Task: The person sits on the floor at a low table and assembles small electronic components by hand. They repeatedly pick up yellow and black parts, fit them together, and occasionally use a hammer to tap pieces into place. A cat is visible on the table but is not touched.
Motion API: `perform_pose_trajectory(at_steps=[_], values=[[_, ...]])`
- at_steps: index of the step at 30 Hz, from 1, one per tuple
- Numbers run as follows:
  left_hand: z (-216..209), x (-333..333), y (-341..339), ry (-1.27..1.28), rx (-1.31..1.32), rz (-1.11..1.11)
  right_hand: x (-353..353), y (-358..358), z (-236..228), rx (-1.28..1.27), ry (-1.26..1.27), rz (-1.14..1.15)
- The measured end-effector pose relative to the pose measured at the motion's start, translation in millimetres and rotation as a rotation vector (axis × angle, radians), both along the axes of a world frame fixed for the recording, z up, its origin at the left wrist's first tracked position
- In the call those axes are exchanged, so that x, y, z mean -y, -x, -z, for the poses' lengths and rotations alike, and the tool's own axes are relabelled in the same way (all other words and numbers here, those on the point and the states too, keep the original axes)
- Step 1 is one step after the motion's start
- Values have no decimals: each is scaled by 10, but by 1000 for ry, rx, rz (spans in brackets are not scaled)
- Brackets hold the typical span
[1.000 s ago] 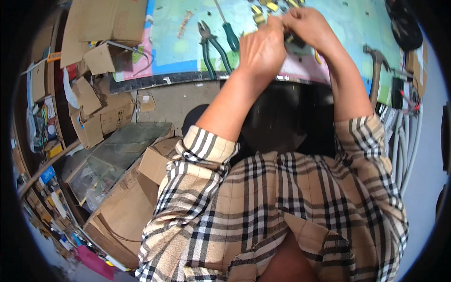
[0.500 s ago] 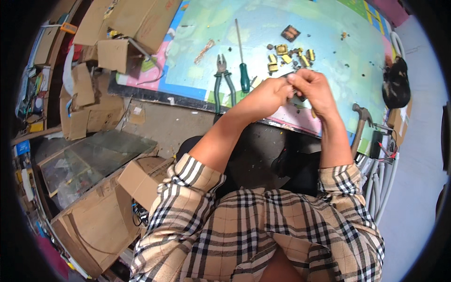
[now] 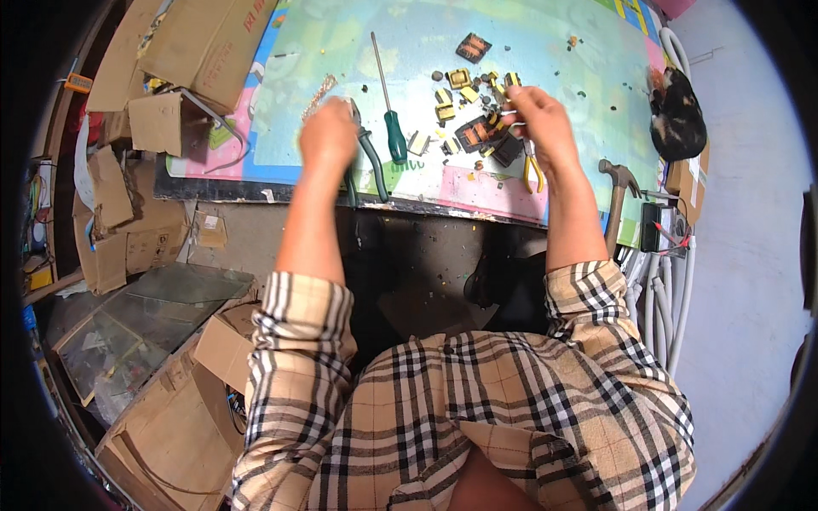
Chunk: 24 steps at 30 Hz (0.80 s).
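Note:
My left hand, smeared by motion, is over a small bundle of copper wire and the head of green-handled pliers. Its fingers do not show clearly, so any small thing in them is hidden. My right hand is at the right edge of a heap of small parts, its bent fingers somewhat apart and nothing plainly held. Beside its fingertips are a black part with copper windings and several yellow pieces. Yellow-handled small pliers lie just under its wrist.
A green screwdriver lies between my hands. Farther back is another copper-wound part. A hammer sits at the table's right edge, with a black, patchy-coated animal beyond. Cardboard boxes stand at the left.
My hands were together over the parts and have separated. The left has swung left to the copper wire; the right has stayed by the heap, uncovering the copper-wound part. The view has shifted slightly.

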<state>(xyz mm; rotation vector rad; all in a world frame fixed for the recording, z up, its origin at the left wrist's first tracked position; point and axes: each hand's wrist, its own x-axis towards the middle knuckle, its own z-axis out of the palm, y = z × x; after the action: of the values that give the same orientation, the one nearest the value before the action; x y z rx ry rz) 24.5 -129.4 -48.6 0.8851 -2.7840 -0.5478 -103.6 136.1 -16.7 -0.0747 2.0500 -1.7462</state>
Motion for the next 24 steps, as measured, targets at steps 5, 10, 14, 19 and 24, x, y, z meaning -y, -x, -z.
perform_pose_trajectory(at_steps=[5,10,14,19,24], values=[[434,754,-73,-66,-8,-260,-185,38,-79,-15,27,46],[482,648,78,197,-206,-152,-266,81,-139,-234,-133,61],[279,248,241,18,-146,28,-249,113,-95,-458,-419,19],[81,-599,341,-285,70,393,-232,115,-88,-497,-663,-120],[300,-1100,220,-224,228,572,-137,35,-235,-535,-715,-140]])
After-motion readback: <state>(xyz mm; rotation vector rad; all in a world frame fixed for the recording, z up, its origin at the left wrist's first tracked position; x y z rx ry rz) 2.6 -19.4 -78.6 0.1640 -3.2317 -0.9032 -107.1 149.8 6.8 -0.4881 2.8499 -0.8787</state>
